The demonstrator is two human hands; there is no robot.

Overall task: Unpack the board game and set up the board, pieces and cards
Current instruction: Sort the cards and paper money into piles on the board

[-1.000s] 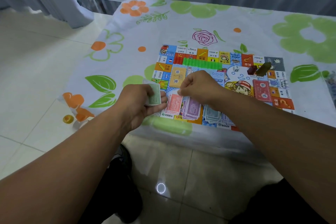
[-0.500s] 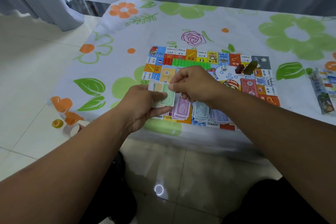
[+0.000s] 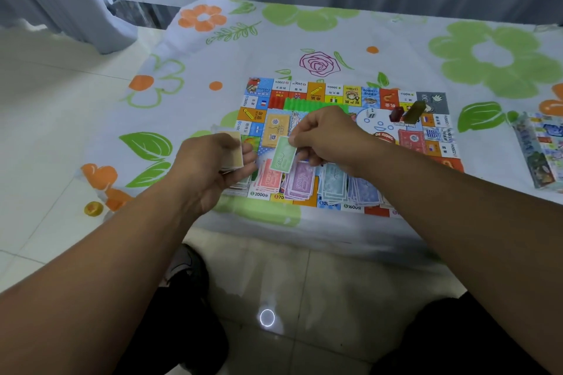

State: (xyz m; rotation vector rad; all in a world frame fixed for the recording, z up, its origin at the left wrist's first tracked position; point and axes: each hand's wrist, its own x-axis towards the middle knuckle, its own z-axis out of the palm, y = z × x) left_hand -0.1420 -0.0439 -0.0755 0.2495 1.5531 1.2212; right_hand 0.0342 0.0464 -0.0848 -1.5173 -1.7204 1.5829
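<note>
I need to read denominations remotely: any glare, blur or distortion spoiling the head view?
Head view: dim, even light, no glare on the board; one ring reflection on the floor; the green note in the right hand reads 500; the stack in the left hand is soft; wide-angle warp smears the box at the right edge.

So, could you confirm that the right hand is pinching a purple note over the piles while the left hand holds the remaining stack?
Not quite: the head view shows the right hand pinching a green note, not purple. It is over the piles, and the left hand holds the remaining stack.
</note>
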